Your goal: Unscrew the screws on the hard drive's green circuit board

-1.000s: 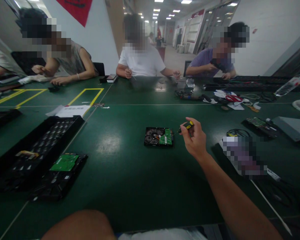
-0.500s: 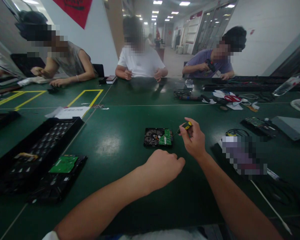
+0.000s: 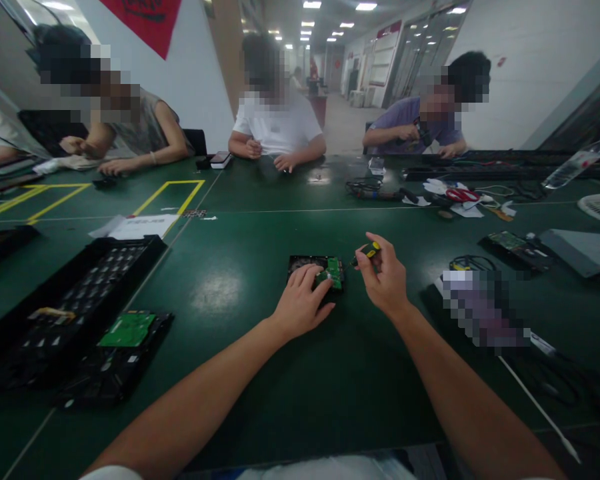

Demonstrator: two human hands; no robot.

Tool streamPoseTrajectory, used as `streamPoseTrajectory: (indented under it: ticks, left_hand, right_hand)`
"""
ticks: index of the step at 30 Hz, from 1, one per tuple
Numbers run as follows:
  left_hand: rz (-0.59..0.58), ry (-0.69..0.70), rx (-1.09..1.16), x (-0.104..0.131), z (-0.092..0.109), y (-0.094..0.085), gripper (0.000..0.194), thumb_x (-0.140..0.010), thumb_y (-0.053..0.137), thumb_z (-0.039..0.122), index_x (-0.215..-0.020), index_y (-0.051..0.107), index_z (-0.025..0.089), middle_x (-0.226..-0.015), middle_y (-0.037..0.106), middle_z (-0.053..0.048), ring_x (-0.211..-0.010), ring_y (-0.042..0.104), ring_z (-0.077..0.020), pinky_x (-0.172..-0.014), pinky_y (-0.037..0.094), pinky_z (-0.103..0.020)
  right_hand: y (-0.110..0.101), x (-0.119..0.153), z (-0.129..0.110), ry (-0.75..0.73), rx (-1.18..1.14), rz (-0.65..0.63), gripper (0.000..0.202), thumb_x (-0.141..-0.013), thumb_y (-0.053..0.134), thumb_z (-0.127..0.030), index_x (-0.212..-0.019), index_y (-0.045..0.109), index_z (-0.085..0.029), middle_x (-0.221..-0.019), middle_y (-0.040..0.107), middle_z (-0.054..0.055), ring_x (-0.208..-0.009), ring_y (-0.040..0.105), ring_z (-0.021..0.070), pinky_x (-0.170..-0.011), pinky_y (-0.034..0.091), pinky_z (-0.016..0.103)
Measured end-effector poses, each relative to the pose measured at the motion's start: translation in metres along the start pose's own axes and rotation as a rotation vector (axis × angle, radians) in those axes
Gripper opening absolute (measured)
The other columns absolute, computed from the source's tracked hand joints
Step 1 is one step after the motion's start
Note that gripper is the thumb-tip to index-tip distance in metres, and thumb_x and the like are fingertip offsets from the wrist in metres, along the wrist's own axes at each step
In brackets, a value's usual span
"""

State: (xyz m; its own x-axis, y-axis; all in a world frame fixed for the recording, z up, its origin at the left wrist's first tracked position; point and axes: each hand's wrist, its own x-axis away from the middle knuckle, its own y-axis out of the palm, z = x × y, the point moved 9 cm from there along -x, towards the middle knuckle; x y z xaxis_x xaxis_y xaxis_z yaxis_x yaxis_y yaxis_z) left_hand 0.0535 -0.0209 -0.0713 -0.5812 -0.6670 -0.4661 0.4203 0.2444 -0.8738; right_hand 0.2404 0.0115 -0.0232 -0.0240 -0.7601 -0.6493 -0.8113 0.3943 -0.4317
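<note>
A hard drive with a green circuit board lies on the green table in the middle of the head view. My left hand rests over its near-left part, fingers stretched out and thumb apart, hiding much of the black casing. To the right of the drive, my right hand grips a screwdriver with a black and yellow handle between thumb and fingers. Its thin shaft points left at the drive's right edge; whether the tip touches cannot be made out.
At left stands a long black tray, with another hard drive beside it. On the right lie a further drive, a grey box, a blurred-out item and cables. Several people sit across the table.
My left hand has gone from a curled pose in front of the drive to spread fingers on it. My right hand with the screwdriver has barely shifted.
</note>
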Motion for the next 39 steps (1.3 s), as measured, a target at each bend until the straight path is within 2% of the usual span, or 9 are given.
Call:
streamPoseTrajectory:
  ticks: [5,12,18,22,30,39]
  left_hand:
    - [0.037,-0.071,0.02,0.002,-0.019,0.005,0.047,-0.096,0.071,0.045,-0.138,0.067,0.025,-0.157,0.045,-0.018,-0.151,0.038,-0.0422,-0.123,0.035,-0.065]
    - [0.061,-0.156,-0.029,0.002,-0.03,0.007,0.037,-0.097,0.072,0.042,-0.131,0.072,0.027,-0.152,0.051,-0.016,-0.147,0.045,-0.0397,-0.128,0.029,-0.067]
    - [0.053,-0.189,-0.002,0.003,-0.037,0.011,0.042,-0.097,0.074,0.043,-0.135,0.069,0.028,-0.154,0.051,-0.017,-0.148,0.045,-0.0413,-0.124,0.032,-0.072]
    - [0.055,-0.179,0.033,0.003,-0.038,0.012,0.044,-0.096,0.075,0.042,-0.136,0.068,0.026,-0.154,0.051,-0.018,-0.147,0.045,-0.0419,-0.121,0.039,-0.069]
    - [0.098,-0.144,0.042,0.003,-0.039,0.009,0.041,-0.096,0.075,0.042,-0.133,0.07,0.026,-0.155,0.048,-0.017,-0.149,0.04,-0.0425,-0.117,0.044,-0.069]
    - [0.107,-0.219,0.063,0.004,-0.041,0.006,0.041,-0.092,0.081,0.039,-0.131,0.073,0.03,-0.161,0.038,-0.014,-0.153,0.03,-0.046,-0.118,0.042,-0.073]
  right_hand:
    - [0.001,0.0,-0.003,-0.022,-0.009,-0.029,0.054,-0.105,0.062,-0.042,-0.156,0.049,-0.03,-0.124,0.076,0.009,-0.098,0.077,0.0245,-0.087,0.067,0.044]
    - [0.004,0.001,-0.004,-0.04,-0.044,-0.066,0.061,-0.105,0.061,-0.04,-0.163,0.042,-0.031,-0.122,0.076,0.008,-0.099,0.076,0.0234,-0.09,0.067,0.044]
    - [0.001,0.002,-0.001,-0.035,-0.06,-0.037,0.062,-0.105,0.062,-0.039,-0.163,0.041,-0.031,-0.12,0.075,0.007,-0.098,0.076,0.0229,-0.089,0.067,0.044]
    - [0.003,0.002,-0.002,-0.037,-0.057,-0.043,0.061,-0.105,0.061,-0.04,-0.162,0.041,-0.032,-0.121,0.075,0.007,-0.099,0.076,0.0229,-0.09,0.067,0.043]
    - [0.003,0.002,-0.004,-0.034,-0.024,-0.041,0.061,-0.105,0.06,-0.04,-0.162,0.041,-0.031,-0.119,0.076,0.007,-0.095,0.076,0.0216,-0.092,0.065,0.043]
    - [0.003,0.002,0.0,-0.014,-0.015,-0.027,0.061,-0.105,0.06,-0.043,-0.162,0.041,-0.03,-0.117,0.076,0.007,-0.094,0.075,0.0217,-0.09,0.065,0.043]
